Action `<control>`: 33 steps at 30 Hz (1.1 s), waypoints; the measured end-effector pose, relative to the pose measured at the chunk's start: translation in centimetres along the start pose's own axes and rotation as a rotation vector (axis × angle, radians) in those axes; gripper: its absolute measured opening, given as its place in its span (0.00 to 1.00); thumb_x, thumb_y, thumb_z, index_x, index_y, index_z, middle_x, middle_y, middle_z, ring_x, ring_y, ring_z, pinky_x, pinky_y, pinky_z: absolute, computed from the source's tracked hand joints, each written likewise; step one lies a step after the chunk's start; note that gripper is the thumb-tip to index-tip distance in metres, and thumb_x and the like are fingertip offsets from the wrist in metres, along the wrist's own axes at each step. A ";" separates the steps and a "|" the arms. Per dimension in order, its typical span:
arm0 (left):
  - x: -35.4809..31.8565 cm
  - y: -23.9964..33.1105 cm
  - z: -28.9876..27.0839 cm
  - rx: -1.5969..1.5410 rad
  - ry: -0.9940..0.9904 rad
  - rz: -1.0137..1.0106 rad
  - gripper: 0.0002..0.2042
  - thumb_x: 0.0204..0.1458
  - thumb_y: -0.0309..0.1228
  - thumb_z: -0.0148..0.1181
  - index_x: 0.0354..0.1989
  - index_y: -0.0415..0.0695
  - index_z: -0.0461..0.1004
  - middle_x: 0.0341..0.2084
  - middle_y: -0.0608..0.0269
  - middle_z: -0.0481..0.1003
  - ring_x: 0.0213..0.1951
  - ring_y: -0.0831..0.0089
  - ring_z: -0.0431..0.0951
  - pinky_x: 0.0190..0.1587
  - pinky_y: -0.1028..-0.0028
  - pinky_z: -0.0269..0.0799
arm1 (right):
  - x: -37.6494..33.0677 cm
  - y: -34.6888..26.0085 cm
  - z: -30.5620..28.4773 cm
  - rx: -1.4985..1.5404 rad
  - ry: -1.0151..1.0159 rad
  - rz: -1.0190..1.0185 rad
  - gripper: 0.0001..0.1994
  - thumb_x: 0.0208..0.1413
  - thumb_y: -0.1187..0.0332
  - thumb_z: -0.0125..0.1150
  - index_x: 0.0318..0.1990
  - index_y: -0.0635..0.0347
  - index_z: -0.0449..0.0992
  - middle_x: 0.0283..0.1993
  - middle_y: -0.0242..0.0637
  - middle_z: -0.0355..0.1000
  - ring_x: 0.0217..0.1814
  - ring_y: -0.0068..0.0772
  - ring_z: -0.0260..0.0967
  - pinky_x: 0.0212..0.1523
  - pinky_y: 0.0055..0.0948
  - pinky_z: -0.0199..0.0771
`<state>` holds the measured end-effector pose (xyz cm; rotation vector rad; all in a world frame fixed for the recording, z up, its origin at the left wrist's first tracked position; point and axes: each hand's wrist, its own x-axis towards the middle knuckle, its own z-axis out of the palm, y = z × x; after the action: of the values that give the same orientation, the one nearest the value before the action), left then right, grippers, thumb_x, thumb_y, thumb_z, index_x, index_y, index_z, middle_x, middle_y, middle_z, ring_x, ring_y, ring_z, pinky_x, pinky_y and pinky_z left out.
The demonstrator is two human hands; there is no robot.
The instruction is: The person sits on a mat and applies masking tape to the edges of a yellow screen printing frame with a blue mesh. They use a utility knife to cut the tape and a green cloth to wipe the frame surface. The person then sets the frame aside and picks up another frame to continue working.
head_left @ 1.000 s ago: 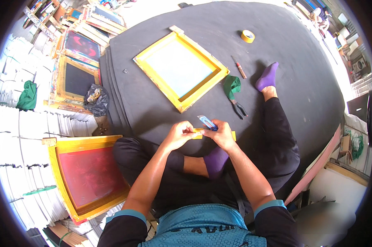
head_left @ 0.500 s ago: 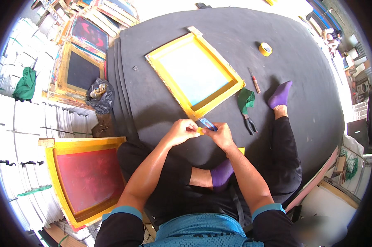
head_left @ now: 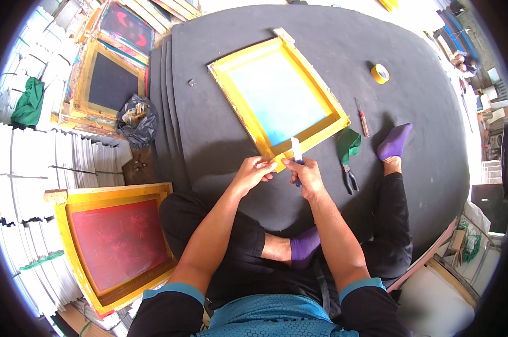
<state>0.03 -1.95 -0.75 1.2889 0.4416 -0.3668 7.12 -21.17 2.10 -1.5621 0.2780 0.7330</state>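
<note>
My left hand (head_left: 252,173) pinches a small piece of yellow tape (head_left: 279,163) at the near corner of a yellow-edged screen-printing frame (head_left: 245,123). Its mesh is pale white and blue. In my right hand (head_left: 307,178) is a blue utility knife (head_left: 296,150), its pale blade end pointing away from me. The right thumb also touches the tape piece. Whether the tape is stuck to the frame cannot be made out. The frame lies flat on the dark mat (head_left: 417,151).
Right of the frame lie a tape roll (head_left: 380,73), a screwdriver-like tool (head_left: 363,119), green cloth (head_left: 349,144) and black-handled pliers (head_left: 350,180). A red-meshed frame (head_left: 119,241) leans at left by white stacks (head_left: 18,185) and a black bag (head_left: 137,121). My purple-socked foot (head_left: 394,140) rests on the mat.
Both hands have come up to the frame's near corner with the tape piece. The knife has turned from lying slanted to pointing away from me. The whole view has shifted slightly.
</note>
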 end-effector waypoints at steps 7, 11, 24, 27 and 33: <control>1.0 -1.4 -0.2 -0.024 0.095 0.067 0.13 0.62 0.34 0.67 0.44 0.35 0.80 0.34 0.59 0.82 0.33 0.75 0.81 0.37 0.75 0.77 | 0.9 1.0 0.7 -0.150 0.056 -0.046 0.16 0.53 0.60 0.75 0.40 0.66 0.84 0.22 0.31 0.72 0.22 0.24 0.67 0.26 0.30 0.68; 1.7 -2.4 0.2 0.133 0.261 0.160 0.11 0.60 0.32 0.69 0.41 0.34 0.82 0.31 0.59 0.83 0.31 0.76 0.81 0.35 0.75 0.78 | 1.5 2.5 1.4 -0.393 0.183 -0.206 0.16 0.53 0.58 0.74 0.40 0.64 0.86 0.27 0.36 0.78 0.28 0.29 0.73 0.35 0.34 0.74; 1.2 -1.4 0.5 -0.101 0.243 0.215 0.11 0.59 0.30 0.70 0.43 0.34 0.81 0.31 0.60 0.82 0.29 0.76 0.81 0.31 0.76 0.76 | 0.2 2.4 3.0 0.065 0.196 -0.243 0.07 0.56 0.68 0.74 0.34 0.60 0.83 0.21 0.21 0.68 0.20 0.13 0.58 0.21 0.22 0.58; 1.1 -1.3 0.5 -0.136 0.232 0.228 0.13 0.59 0.30 0.70 0.45 0.33 0.80 0.31 0.58 0.82 0.27 0.76 0.81 0.29 0.77 0.76 | 0.4 2.4 2.9 0.058 0.192 -0.238 0.07 0.56 0.68 0.74 0.35 0.61 0.83 0.21 0.21 0.68 0.19 0.13 0.57 0.20 0.21 0.56; 1.1 -1.4 0.6 -0.149 0.271 0.201 0.16 0.59 0.30 0.70 0.50 0.32 0.79 0.31 0.58 0.82 0.25 0.78 0.79 0.28 0.78 0.76 | 0.9 2.5 2.7 0.010 0.209 -0.230 0.09 0.56 0.68 0.74 0.39 0.63 0.82 0.27 0.29 0.77 0.20 0.15 0.62 0.20 0.20 0.62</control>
<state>0.34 -2.92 -2.29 1.2287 0.5512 0.0117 5.58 -18.75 -0.40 -1.6318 0.2497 0.3892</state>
